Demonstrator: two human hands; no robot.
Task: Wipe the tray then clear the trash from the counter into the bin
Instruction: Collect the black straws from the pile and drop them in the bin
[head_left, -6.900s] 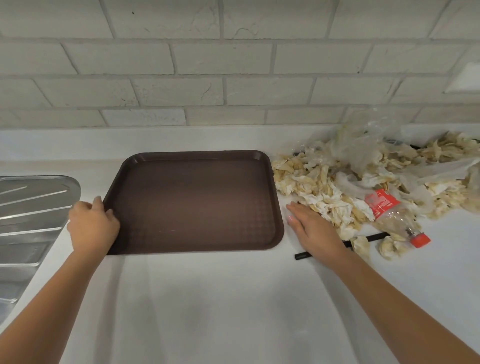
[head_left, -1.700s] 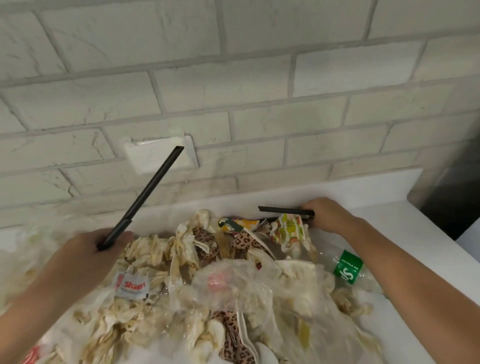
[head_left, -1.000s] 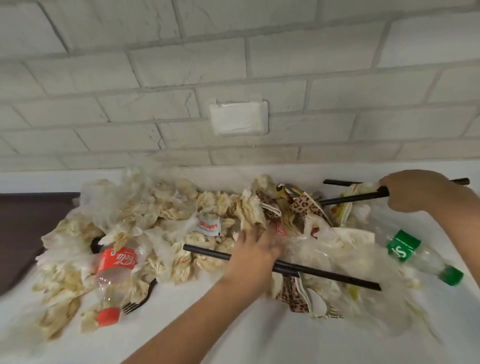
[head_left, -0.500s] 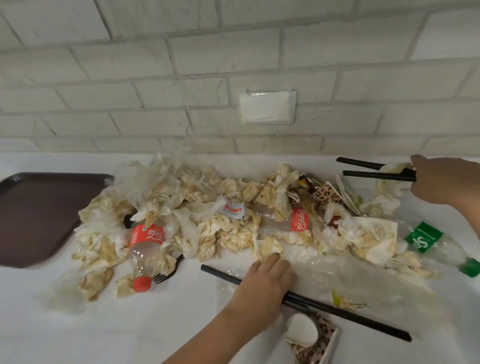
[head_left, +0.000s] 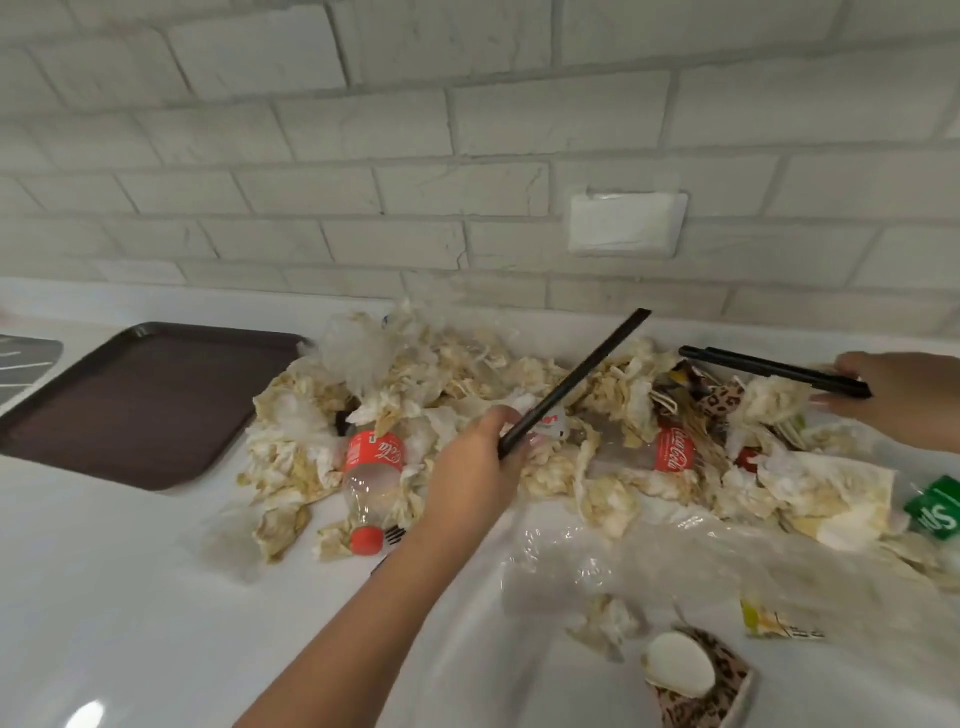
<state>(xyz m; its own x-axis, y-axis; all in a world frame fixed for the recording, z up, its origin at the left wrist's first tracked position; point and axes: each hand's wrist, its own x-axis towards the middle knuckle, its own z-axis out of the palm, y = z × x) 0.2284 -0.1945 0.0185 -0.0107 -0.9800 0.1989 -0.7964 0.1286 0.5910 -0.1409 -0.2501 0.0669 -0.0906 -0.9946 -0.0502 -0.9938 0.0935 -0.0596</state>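
Hands amid crumpled paper trash (head_left: 467, 369).
Left hand (head_left: 475, 467) grips one long black stick (head_left: 576, 379); right hand (head_left: 906, 400) grips two black sticks (head_left: 769, 370).

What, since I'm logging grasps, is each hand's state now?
Left hand: closed on a raised black stick.
Right hand: closed on two black sticks.

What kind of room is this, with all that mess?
Probably a kitchen. A white counter runs along a brick-tiled wall, the metal edge of a sink shows at the far left, and a brown tray lies next to it.
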